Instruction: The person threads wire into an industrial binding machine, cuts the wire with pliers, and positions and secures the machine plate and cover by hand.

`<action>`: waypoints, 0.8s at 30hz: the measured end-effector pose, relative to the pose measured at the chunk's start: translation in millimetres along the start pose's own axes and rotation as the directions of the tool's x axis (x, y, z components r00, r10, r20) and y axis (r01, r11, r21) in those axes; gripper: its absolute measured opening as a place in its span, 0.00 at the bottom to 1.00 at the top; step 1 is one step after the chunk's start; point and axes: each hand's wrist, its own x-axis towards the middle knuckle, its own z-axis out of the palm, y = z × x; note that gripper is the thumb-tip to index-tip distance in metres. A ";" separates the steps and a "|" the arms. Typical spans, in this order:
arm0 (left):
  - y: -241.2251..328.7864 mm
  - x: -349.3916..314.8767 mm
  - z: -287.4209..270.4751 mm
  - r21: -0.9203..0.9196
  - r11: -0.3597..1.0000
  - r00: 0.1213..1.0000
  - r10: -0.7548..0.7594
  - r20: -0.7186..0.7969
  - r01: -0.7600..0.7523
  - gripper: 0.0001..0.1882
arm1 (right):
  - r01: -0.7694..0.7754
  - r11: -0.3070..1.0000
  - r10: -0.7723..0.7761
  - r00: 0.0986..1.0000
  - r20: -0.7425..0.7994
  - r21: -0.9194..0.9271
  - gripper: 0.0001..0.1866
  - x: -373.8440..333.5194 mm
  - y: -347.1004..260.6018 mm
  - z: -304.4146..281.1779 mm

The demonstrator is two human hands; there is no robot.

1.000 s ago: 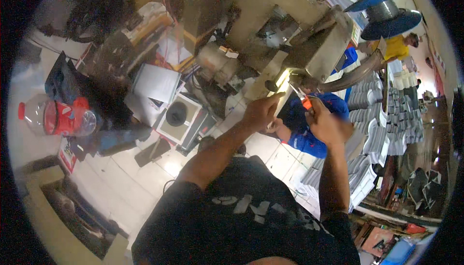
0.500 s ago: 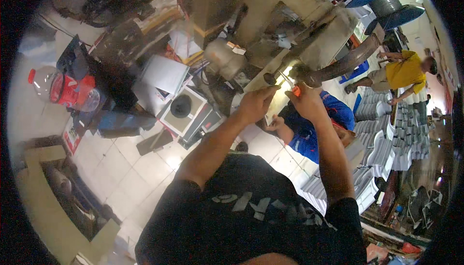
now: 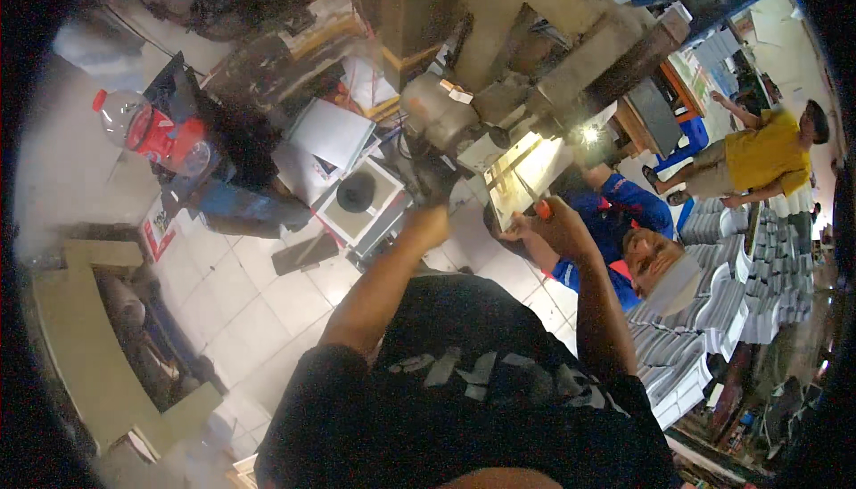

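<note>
Screwdriver-like tool [image 3: 542, 210], orange-handled, is gripped by the right hand [image 3: 565, 230] at the lower right edge of a lit plate [image 3: 510, 193]. The left hand [image 3: 426, 229] is apart from the plate, too blurred to tell whether it pinches anything. A co-worker's hand [image 3: 515, 227] is at the plate's lower corner. The plate seems in place; what is finished or left doesn't show. Counted: one tool, one plate, one bright lamp [image 3: 590, 136].
</note>
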 end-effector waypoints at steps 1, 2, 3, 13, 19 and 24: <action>25.2 -16.1 -34.1 -0.189 0.978 0.970 0.047 -0.239 -0.094 0.20 | -0.014 0.995 0.015 1.000 -0.009 0.098 0.27 -12.9 2.6 -1.8; 38.3 -23.4 -54.6 -0.346 0.917 0.890 0.022 -0.454 -0.199 0.19 | -0.129 0.986 0.120 0.988 0.093 0.104 0.24 -15.3 -7.4 -2.5; 52.4 -17.6 -67.5 -0.311 0.887 0.773 0.075 -0.630 -0.340 0.18 | -0.120 0.987 0.109 0.989 0.095 0.109 0.24 -16.0 -3.9 -2.3; 137.3 34.6 -80.4 -0.131 0.750 0.361 0.152 -0.920 -0.648 0.14 | -0.097 0.932 -0.004 0.960 0.280 0.348 0.33 -78.1 7.0 -30.7; 121.2 30.2 -80.2 -0.029 0.865 0.326 0.157 -0.932 -0.500 0.14 | -0.078 0.939 -0.026 0.955 0.294 0.335 0.24 -83.5 21.2 -22.6; 135.6 18.6 -95.6 0.104 0.884 0.309 0.266 -0.913 -0.455 0.10 | -0.123 0.933 0.057 0.979 0.197 0.338 0.19 -77.1 83.9 14.0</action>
